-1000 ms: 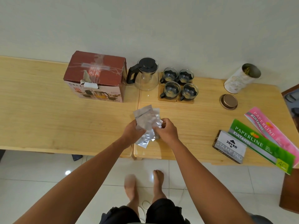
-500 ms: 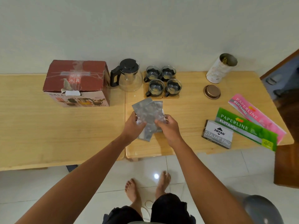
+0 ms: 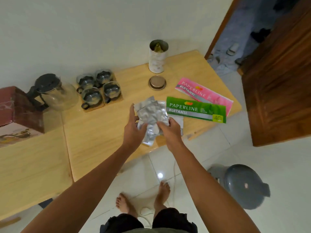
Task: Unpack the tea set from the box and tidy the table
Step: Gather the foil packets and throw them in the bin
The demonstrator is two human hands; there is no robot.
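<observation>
Both hands hold a bunch of crinkled silver foil packets (image 3: 151, 115) just above the wooden table (image 3: 94, 137). My left hand (image 3: 133, 130) grips their left side, my right hand (image 3: 169, 130) pinches their lower right corner. The red tea set box (image 3: 18, 110) stands at the far left. Beside it is a glass teapot (image 3: 53, 93) with a black lid. Several glass cups (image 3: 98, 89) sit on wooden coasters next to the teapot.
An open white tin (image 3: 156, 58) stands at the back, its round lid (image 3: 157, 82) lying before it. Green (image 3: 196, 109) and pink (image 3: 203, 93) receipt books lie right of the packets. A grey stool (image 3: 244, 185) is on the floor; a wooden door (image 3: 276, 81) stands right.
My view has swung to the right and the hands carried the foil packets rightward, toward the receipt books. The stamp pad box is now mostly hidden behind my right hand.
</observation>
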